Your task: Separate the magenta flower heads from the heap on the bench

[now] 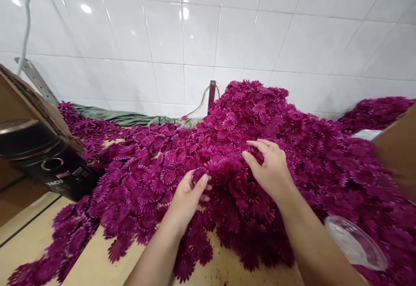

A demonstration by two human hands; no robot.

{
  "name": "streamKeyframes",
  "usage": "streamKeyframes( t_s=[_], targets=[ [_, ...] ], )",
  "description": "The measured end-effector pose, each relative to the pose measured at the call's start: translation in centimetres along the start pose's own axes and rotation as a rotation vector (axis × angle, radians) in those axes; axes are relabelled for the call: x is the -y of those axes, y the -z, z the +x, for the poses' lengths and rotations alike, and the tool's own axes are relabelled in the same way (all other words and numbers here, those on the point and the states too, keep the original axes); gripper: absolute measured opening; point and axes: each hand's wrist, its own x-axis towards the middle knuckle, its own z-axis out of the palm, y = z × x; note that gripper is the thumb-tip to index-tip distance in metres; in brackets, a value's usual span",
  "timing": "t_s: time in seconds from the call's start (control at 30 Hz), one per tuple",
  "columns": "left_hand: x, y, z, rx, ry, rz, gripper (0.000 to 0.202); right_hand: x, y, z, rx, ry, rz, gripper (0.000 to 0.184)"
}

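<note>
Standing here looking at this, it's a lot of purple. The left hand (pixel 188 197) has its grip pinched on one flower piece (pixel 199 174), thumb against fingers, just left of the middle on the near slope of the heap (pixel 260 117). The right hand (pixel 272 169) is spread, thumb and fingers apart over the heap; I can't tell if the tips touch anything. What could go wrong, imo: the far part is piled high against the tiled wall (pixel 162 30), so digging in low could start a slide, and loose pieces lie close enough to the near edge that a dragging forearm might sweep some off. Pull too hard and those thin, toothed petals could bend or catch on each other. The black bottle (pixel 61 175) on the left has flowers crowding it, so a shove from the pile could tip it. As for textures: the pieces are flattish round discs with fringed rims, matte and magenta, no clue if they're cloth or plastic. The surface (pixel 91 260) is smooth and tan, the shallow clear dish (pixel 354 242) near right looks like shiny thin plastic, and the crumpled green cloth (pixel 120 115) at far left looks soft.
</note>
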Motion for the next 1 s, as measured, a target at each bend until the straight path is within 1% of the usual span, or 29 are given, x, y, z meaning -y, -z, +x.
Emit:
streamKeyframes(
  t_s=[0.03, 0.07, 0.13, 0.17, 0.23, 0.3, 0.4, 0.6, 0.67, 0.7, 0.8, 0.87, 0.93, 1.0],
  targets=[
    [0.2, -0.1, -0.1, 0.029, 0.011, 0.020, 0.034, 0.2, -0.2, -0.1, -0.017, 0.085, -0.097, 0.025],
    [0.3, -0.2, -0.1, 0.053, 0.005, 0.038, 0.033, 0.6, -0.4, -0.4, 0.008, 0.151, -0.137, 0.025],
    [0.7, -0.2, 0.0, 0.083, -0.059, 0.100, 0.030, 1.6, -1.2, -1.3, 0.161, 0.213, -0.087, 0.025],
    [0.8, -0.1, 0.0, 0.085, -0.111, 0.151, 0.027, 2.1, -1.6, -1.8, 0.253, 0.208, -0.029, 0.026],
    [1.0, 0.2, 0.2, 0.058, -0.217, 0.261, 0.025, 2.9, -2.4, -2.7, 0.423, 0.132, 0.102, 0.027],
    [1.0, 0.4, 0.3, 0.021, -0.273, 0.334, 0.027, 3.3, -3.1, -3.3, 0.551, 0.008, 0.233, 0.027],
    [1.1, 0.5, 0.3, 0.022, -0.244, 0.345, 0.035, 3.1, -3.7, -3.5, 0.682, -0.121, 0.361, 0.025],
    [1.0, 0.4, 0.2, 0.040, -0.173, 0.336, 0.049, 2.8, -4.3, -3.1, 0.855, -0.220, 0.521, 0.018],
    [1.0, 0.4, 0.3, 0.045, -0.172, 0.336, 0.051, 3.1, -4.5, -3.2, 0.866, -0.217, 0.478, 0.016],
    [1.0, 0.5, 0.3, 0.046, -0.176, 0.342, 0.052, 3.3, -4.5, -3.3, 0.844, -0.192, 0.417, 0.015],
    [0.9, 0.5, 0.1, 0.043, -0.209, 0.358, 0.052, 3.6, -4.6, -3.8, 0.683, -0.042, 0.144, 0.017],
    [1.0, 0.4, 0.0, 0.051, -0.234, 0.353, 0.049, 3.6, -4.6, -4.2, 0.576, 0.064, 0.011, 0.019],
    [1.2, 0.4, 0.0, 0.070, -0.242, 0.319, 0.046, 3.4, -4.7, -4.5, 0.519, 0.140, -0.026, 0.020],
    [1.5, 0.3, 0.0, 0.074, -0.232, 0.258, 0.045, 3.2, -4.7, -4.6, 0.480, 0.174, -0.013, 0.019]
  ],
)
